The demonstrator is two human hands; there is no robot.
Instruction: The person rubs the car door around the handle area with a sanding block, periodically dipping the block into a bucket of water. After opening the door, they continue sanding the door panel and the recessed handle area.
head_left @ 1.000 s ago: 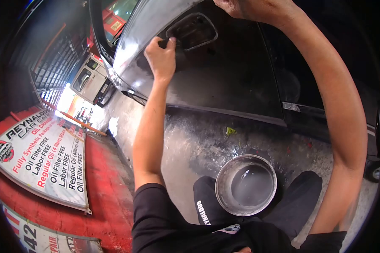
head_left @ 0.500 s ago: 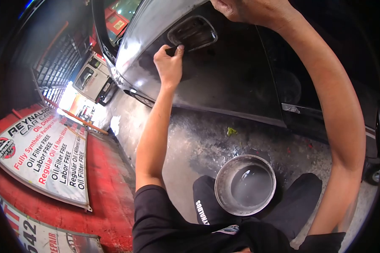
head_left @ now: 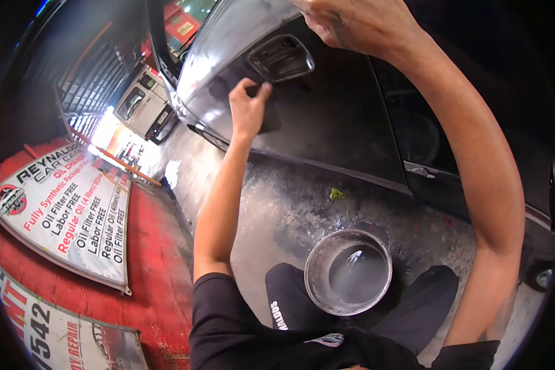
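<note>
A dark car door panel (head_left: 333,117) with dull, hazy patches fills the upper middle. Set into it is a rounded recess (head_left: 282,57) with a pale, scuffed rim. Just below the recess, my left hand (head_left: 248,111) is close over the panel, its fingers curled toward the thumb. Something dark shows about the fingers; I cannot tell what it is. My right hand (head_left: 357,24) reaches up to the top edge of the view, bent at the wrist, with its fingertips cut off by the frame. A round bucket (head_left: 312,271) of grey liquid stands between my knees.
The wet concrete floor (head_left: 246,216) has a small yellow-green scrap (head_left: 337,193) on it. A red wall (head_left: 160,271) with a large oil-change sign (head_left: 61,216) is at the left. A white vehicle (head_left: 145,102) stands farther back.
My left hand has moved slightly down, away from the recess rim. My right hand has shifted a little left and lower. The whole view has tilted slightly.
</note>
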